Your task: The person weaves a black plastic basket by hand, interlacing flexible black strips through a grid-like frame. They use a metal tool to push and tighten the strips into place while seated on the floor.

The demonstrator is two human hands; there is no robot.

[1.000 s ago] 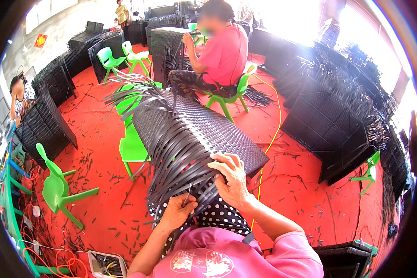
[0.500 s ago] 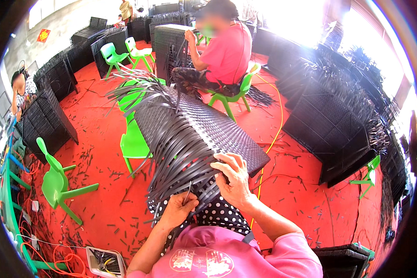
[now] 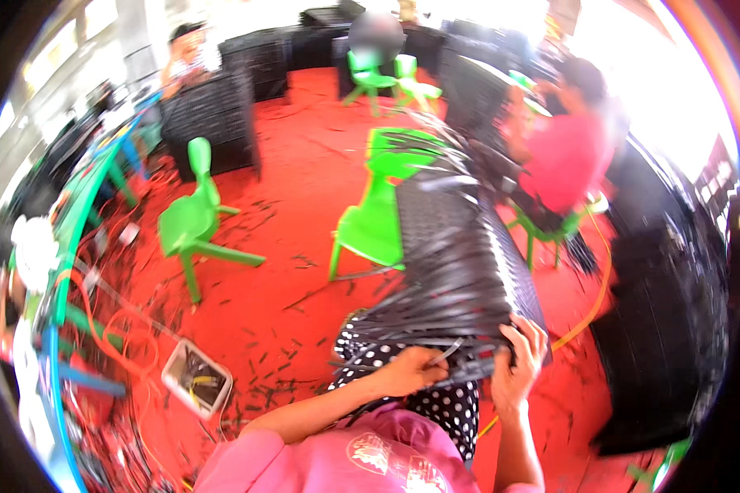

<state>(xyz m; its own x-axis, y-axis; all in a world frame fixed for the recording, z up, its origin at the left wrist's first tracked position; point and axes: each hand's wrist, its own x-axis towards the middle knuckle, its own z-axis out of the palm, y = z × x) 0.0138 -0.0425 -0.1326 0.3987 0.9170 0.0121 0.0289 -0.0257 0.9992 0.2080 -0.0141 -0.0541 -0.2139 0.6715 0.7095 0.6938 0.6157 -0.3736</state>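
Observation:
A black woven rattan piece slopes away from my lap, over the dotted trousers. Many loose, flat black strips fan out from its near left side, smeared by motion. My left hand is closed at the near strips, pinching a thin, shiny, pale tool whose exact kind is hidden by the fingers. At the near right corner, my right hand grips the woven piece with bent fingers and the thumb against the strips.
A green chair stands beyond the woven piece, another green chair at left. A tub of tools sits on the red floor among strip scraps and cords. Right of me sits a co-worker. Black woven furniture lines the right.
The view has turned left, so the scene appears shifted right and the tool tub shows fully. Both hands stay at the near end of the woven piece; the right fingers look more bent.

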